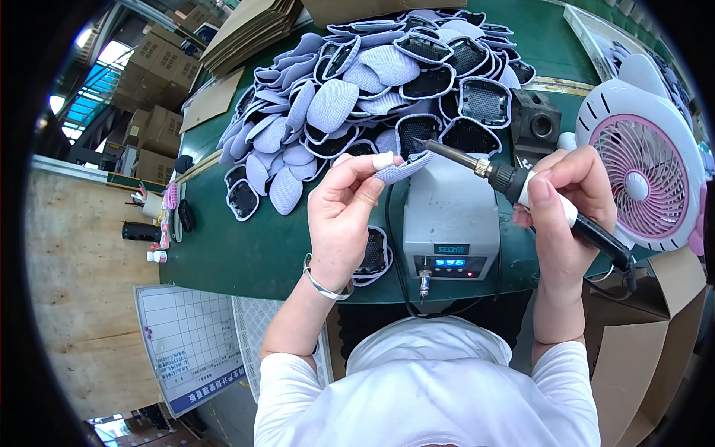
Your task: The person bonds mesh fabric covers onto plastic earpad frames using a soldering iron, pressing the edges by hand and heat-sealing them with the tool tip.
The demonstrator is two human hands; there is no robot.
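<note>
My left hand (337,223), white tape on one fingertip and a bracelet at the wrist, pinches a small lavender fabric-covered cover (401,170) by its edge. My right hand (572,201) grips a soldering iron (509,179), its tip pointing left, close to the cover's upper edge. Whether tip and cover touch I cannot tell. Below them stands a grey soldering station (450,212) with a lit blue display. A big heap of similar covers (331,106), lavender outside and black inside, lies beyond. Another cover (372,253) rests on the table behind my left wrist.
A white and pink fan (639,175) stands at the right, beside a dark metal block (535,123). Flat cardboard (249,33) is stacked at the far left of the green table (216,253). An open carton (633,350) sits low on the right. A black cable (389,223) runs past the station.
</note>
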